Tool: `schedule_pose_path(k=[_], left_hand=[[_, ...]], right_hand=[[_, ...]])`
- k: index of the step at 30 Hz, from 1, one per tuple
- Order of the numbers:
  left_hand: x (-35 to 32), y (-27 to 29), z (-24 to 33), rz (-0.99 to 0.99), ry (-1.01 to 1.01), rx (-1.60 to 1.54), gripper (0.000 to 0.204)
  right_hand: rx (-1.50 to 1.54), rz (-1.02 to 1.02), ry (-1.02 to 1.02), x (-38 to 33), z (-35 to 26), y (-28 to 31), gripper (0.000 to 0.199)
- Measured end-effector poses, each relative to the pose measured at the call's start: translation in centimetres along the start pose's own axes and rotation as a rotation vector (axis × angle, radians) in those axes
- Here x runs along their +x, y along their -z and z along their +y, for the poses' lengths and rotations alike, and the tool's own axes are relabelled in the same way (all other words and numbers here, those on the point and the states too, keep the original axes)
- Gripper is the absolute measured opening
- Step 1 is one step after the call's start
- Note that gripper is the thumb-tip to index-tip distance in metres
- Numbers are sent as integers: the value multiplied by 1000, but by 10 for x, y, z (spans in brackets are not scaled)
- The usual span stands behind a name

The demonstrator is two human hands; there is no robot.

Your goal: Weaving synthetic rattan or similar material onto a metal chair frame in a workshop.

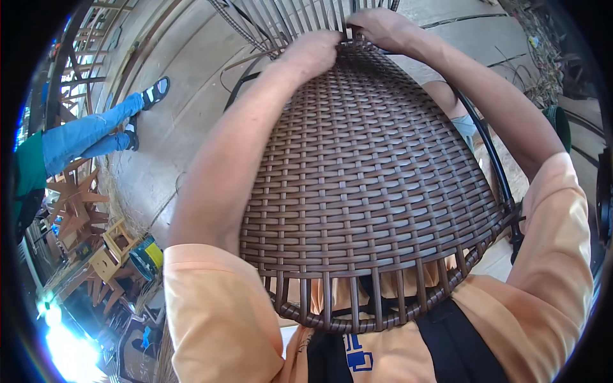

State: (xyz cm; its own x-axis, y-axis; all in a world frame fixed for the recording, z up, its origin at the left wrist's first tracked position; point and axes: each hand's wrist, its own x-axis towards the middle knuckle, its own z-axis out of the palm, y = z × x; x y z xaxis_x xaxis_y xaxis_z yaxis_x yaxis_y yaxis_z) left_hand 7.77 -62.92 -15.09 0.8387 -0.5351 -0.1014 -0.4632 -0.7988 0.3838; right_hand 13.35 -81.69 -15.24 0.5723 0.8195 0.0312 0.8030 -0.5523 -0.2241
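Weave at the far edge

Wicker panel (pixel 367 185) rests against my chest, curving away. At its far edge my left hand (pixel 313 54) and right hand (pixel 383 29) pinch brown strands (pixel 306 19). A slipped grip could loosen that row.

The woven panel (pixel 367 185) lies across the middle, between the person's two forearms, its near edge over the chest. Both hands sit at its far edge: the left hand (pixel 311 52) just left of the right hand (pixel 382 29), nearly touching. Beyond them upright strands (pixel 300 19) rise. Far left, another person's legs (pixel 96 131) stretch over the floor (pixel 185 83); below them stand what seem to be small stools (pixel 112 246).
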Motion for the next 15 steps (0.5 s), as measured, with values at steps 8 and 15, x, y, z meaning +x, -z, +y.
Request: schedule_pose_path(k=[8, 15], left_hand=[[-42, 7, -56, 195, -36, 185, 32], [-39, -7, -69, 150, -184, 422, 19]], right_hand=[[127, -166, -41, 47, -26, -47, 21], [81, -170, -76, 45, -46, -21, 23]])
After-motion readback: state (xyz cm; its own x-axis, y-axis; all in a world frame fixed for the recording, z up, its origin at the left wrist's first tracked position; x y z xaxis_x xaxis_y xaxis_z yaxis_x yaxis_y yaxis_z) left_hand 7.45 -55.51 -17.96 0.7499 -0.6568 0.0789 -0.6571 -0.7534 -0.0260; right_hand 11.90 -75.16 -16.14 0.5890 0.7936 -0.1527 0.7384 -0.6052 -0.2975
